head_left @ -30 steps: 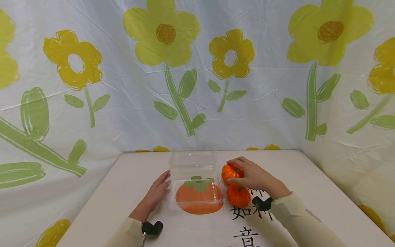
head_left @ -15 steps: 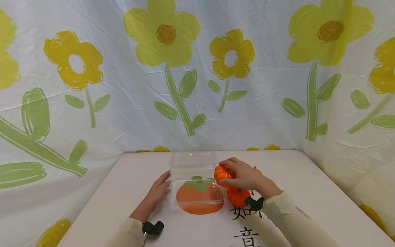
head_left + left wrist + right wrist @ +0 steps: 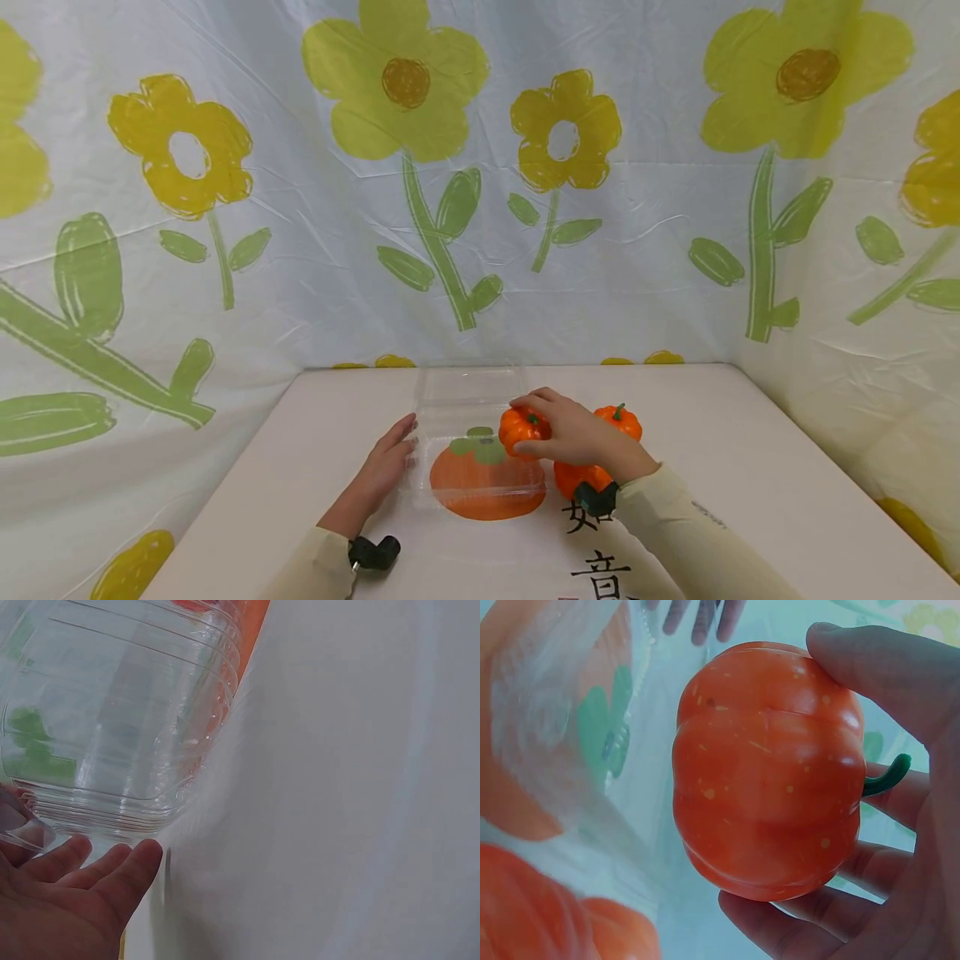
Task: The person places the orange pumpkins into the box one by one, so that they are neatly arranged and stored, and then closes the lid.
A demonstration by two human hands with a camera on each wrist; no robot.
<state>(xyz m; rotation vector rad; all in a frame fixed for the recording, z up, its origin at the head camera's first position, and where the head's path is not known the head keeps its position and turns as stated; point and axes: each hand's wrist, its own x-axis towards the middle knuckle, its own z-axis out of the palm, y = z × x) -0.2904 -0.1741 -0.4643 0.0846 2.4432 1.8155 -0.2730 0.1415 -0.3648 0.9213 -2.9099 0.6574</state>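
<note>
My right hand (image 3: 577,429) grips a small orange toy pumpkin (image 3: 519,430) with a green stem. It is over the right side of a clear plastic clamshell box (image 3: 468,385), whose lid lies back toward the wall. In the right wrist view the thumb and fingers curl around the pumpkin (image 3: 769,772). My left hand (image 3: 382,467) is at the box's left side, fingers loosely extended; in the left wrist view the fingertips are close against the box wall (image 3: 112,817), and contact is hard to tell. A second pumpkin (image 3: 573,480), partly hidden by the right wrist, sits right of the box.
A third pumpkin (image 3: 624,419) stands behind the right forearm. The white tabletop (image 3: 300,450) bears a printed persimmon (image 3: 487,506), seen partly through the box, and black characters (image 3: 600,575). A flower-print curtain (image 3: 480,208) hangs behind and at both sides.
My right hand has carried the pumpkin left, from beside the box to over its right side. The third pumpkin has come into view behind the hand. The left hand stays in place.
</note>
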